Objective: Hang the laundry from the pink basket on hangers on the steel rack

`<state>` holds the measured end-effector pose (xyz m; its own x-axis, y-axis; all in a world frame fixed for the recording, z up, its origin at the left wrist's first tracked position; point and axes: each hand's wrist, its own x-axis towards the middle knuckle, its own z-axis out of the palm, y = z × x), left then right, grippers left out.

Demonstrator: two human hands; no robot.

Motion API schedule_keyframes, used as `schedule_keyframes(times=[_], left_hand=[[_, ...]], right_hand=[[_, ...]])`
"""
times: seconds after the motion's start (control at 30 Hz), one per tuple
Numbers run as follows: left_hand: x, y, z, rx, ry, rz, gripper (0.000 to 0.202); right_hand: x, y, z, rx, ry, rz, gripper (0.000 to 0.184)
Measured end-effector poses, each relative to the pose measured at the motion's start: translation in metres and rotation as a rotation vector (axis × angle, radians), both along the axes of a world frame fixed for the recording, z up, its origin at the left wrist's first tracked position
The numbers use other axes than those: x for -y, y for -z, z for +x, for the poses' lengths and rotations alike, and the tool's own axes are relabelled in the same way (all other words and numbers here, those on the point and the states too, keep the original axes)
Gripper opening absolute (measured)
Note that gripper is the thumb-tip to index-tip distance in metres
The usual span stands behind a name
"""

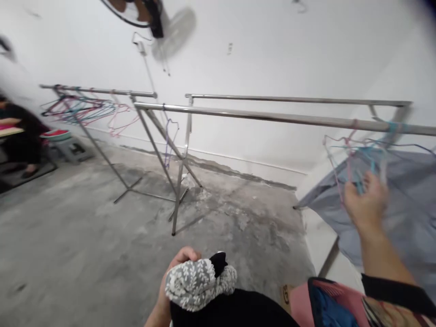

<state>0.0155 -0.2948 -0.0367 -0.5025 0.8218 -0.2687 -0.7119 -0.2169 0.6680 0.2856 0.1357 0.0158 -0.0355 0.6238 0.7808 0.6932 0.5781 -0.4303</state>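
Observation:
My left hand (pixel 163 295) is closed around a bunched garment (pixel 192 284) with grey-and-white leafy lace and black cloth, held low in front of me. To the right, my right hand (pixel 366 200) is raised among several pink, blue and white hangers (pixel 349 143) on the metal rail (pixel 265 116). Its thumb and fingers are curled around a light blue hanger (pixel 371 159), slightly blurred. Grey cloth (pixel 408 195) hangs just behind that hand.
A pink basket (pixel 299 302) with dark blue cloth stands at lower right. Farther left, another rack (pixel 102 91) bears several coloured hangers, and a lone purple hanger (pixel 168 141) hangs nearer. A seated person (pixel 20 131) is at the far left. A wall fan (pixel 146 13) is overhead.

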Motion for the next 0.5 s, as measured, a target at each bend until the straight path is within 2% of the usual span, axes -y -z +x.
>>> schedule_keyframes(times=[0.07, 0.13, 0.2, 0.37, 0.43, 0.5], left_hand=[[0.001, 0.007, -0.002, 0.02, -0.032, 0.03, 0.026], [0.003, 0.012, -0.005, 0.028, -0.042, 0.05, 0.027], [0.007, 0.012, -0.007, 0.036, -0.051, 0.074, 0.024], [0.023, 0.003, -0.015, 0.039, -0.11, 0.099, 0.014], [0.03, 0.004, -0.021, 0.045, -0.139, 0.091, 0.017], [0.037, 0.009, -0.028, 0.049, -0.168, 0.078, 0.019]], right_hand=[[0.013, 0.001, -0.025, 0.01, -0.025, 0.146, 0.057], [0.032, 0.003, -0.063, 0.023, -0.18, 0.118, 0.052], [0.053, 0.011, -0.11, 0.057, -0.393, -0.027, 0.051], [0.107, 0.034, -0.234, 0.312, -0.953, -0.526, 0.054], [0.129, 0.031, -0.279, 0.395, -1.119, -0.712, 0.055], [0.15, 0.021, -0.322, 0.322, -1.267, -0.853, 0.053]])
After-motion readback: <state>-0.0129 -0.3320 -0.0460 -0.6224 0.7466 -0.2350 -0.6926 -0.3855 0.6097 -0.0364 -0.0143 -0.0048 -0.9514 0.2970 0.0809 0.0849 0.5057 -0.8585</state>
